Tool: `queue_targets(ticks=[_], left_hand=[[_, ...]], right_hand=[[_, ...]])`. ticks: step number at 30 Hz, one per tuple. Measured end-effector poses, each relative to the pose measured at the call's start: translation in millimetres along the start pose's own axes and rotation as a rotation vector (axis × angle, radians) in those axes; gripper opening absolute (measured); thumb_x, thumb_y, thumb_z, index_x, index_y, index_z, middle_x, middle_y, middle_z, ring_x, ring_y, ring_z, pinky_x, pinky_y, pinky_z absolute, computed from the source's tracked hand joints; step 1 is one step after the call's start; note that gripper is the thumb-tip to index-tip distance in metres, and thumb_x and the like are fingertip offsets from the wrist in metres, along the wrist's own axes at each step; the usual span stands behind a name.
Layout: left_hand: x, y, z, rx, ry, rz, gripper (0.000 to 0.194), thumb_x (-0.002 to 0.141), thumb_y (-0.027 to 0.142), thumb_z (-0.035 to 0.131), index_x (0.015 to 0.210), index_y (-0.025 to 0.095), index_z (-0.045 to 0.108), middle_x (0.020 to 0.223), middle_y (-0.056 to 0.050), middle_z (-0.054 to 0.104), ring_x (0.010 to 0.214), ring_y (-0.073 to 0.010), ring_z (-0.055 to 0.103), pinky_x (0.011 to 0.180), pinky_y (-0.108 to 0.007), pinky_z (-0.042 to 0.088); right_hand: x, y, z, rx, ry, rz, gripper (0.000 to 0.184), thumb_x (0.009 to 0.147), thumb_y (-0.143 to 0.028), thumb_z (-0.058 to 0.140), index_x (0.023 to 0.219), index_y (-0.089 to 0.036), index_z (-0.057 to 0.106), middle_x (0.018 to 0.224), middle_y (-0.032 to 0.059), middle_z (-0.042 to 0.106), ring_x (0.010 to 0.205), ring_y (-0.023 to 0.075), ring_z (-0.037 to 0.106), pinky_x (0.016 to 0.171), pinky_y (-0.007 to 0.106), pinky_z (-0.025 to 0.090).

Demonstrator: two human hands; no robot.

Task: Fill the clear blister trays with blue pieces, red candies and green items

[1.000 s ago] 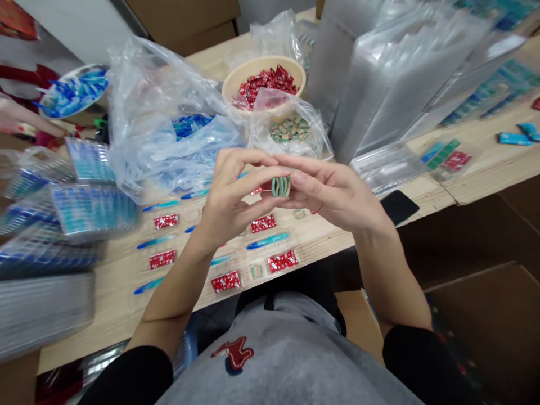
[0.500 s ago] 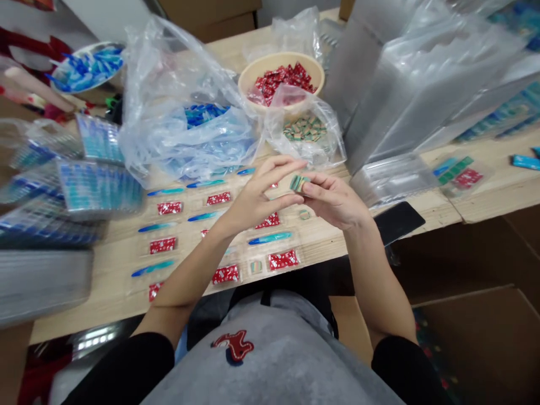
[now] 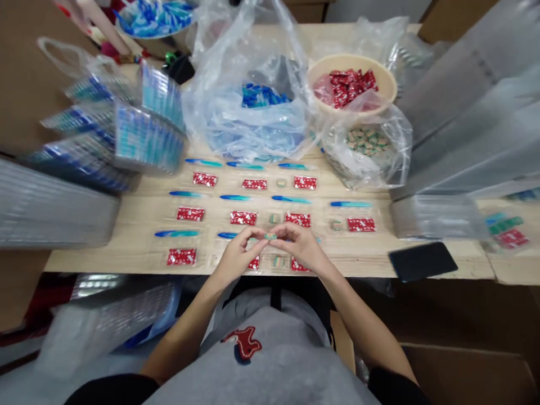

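Observation:
Both my hands meet over the front of the wooden table. My left hand and my right hand pinch a small green-and-tan piece between their fingertips. Beneath and around them lie rows of red packets, slim blue-and-teal sticks and a few small green-and-tan pieces. A red packet sits partly hidden under my right hand. A tan bowl of red packets stands at the back, beside a clear bag of green-and-tan pieces.
A clear bag of blue items slumps behind the rows. Stacks of clear trays crowd the left side, and large plastic sheets rise at the right. A black phone lies near the front edge. A co-worker's arm shows at the top left.
My hands have dropped lower and closer to the table's front edge, and the view has swung to take in more of the table. The small piece stays pinched between my fingertips.

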State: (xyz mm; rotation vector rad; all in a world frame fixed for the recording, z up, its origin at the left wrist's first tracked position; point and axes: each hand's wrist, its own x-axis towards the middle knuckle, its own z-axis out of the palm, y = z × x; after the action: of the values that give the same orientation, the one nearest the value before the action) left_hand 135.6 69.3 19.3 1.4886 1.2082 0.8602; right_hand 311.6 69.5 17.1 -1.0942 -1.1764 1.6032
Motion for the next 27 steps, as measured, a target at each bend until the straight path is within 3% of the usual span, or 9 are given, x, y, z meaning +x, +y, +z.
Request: queue_targets(ticks=[3,5,13,17,20,23,27], left_hand=[[-17,-10,-11.3,-0.002,0.056,-0.096,0.020,0.080,0.037,0.059,0.087,0.018,0.061,0.085,-0.003,0.066,0.082,-0.0174,0.062,0.073,-0.028,0.050],[-29,-13,-18.4,0.016,0.031,-0.130,0.018,0.081,0.035,0.057,0.088,0.019,0.061,0.086,-0.003,0.066,0.083,-0.0172,0.062,0.069,-0.026,0.049],[-90,-29,-33.0,0.081,-0.081,-0.015,0.011,0.088,0.026,0.054,0.093,0.020,0.062,0.085,-0.002,0.067,0.080,-0.0144,0.063,0.075,-0.027,0.050],[-102,-47,-54.5,0.281,0.194,0.088,0.012,0.093,0.025,0.050,0.098,0.021,0.061,0.092,-0.004,0.068,0.088,-0.0156,0.063,0.080,-0.029,0.050],[-108,-66,-71.4,0.554,0.409,0.159,0.010,0.093,0.022,0.052,0.099,0.020,0.060,0.095,-0.005,0.068,0.092,-0.0175,0.062,0.083,-0.032,0.047],[-111,-82,-76.6,0.748,0.460,0.194,0.013,0.092,0.021,0.055,0.104,0.018,0.059,0.099,-0.007,0.069,0.094,-0.0200,0.060,0.084,-0.034,0.044],[-111,-92,-68.3,0.749,0.438,0.174,0.018,0.094,0.021,0.051,0.110,0.017,0.057,0.103,-0.008,0.068,0.098,-0.0202,0.059,0.086,-0.034,0.042]], right_hand=[[2,8,14,-0.030,-0.082,0.042,0.030,0.070,-0.041,0.076,0.090,-0.019,0.067,0.082,0.0001,0.067,0.076,0.0127,0.061,0.072,0.028,0.048],[-3,11,22,-0.097,-0.134,0.075,0.027,0.075,-0.041,0.072,0.091,-0.020,0.068,0.087,0.0017,0.069,0.080,0.0140,0.062,0.076,0.029,0.049],[-45,21,45,-0.256,-0.202,0.229,0.019,0.083,-0.038,0.064,0.090,-0.021,0.067,0.087,0.0020,0.070,0.074,0.0143,0.060,0.070,0.029,0.047],[-19,18,48,-0.293,-0.055,0.222,0.018,0.080,-0.037,0.066,0.089,-0.021,0.067,0.082,0.0020,0.068,0.071,0.0147,0.059,0.069,0.029,0.046],[10,20,65,-0.428,-0.071,0.112,0.013,0.079,-0.032,0.068,0.086,-0.022,0.069,0.083,0.0022,0.066,0.073,0.0153,0.058,0.071,0.030,0.046],[28,28,97,-0.633,-0.148,0.021,0.005,0.078,-0.020,0.071,0.082,-0.022,0.071,0.089,0.0040,0.064,0.089,0.0189,0.058,0.085,0.034,0.043],[30,40,131,-0.956,-0.064,0.056,0.009,0.079,-0.018,0.070,0.088,-0.019,0.074,0.096,0.0086,0.060,0.096,0.0244,0.052,0.087,0.038,0.040]])
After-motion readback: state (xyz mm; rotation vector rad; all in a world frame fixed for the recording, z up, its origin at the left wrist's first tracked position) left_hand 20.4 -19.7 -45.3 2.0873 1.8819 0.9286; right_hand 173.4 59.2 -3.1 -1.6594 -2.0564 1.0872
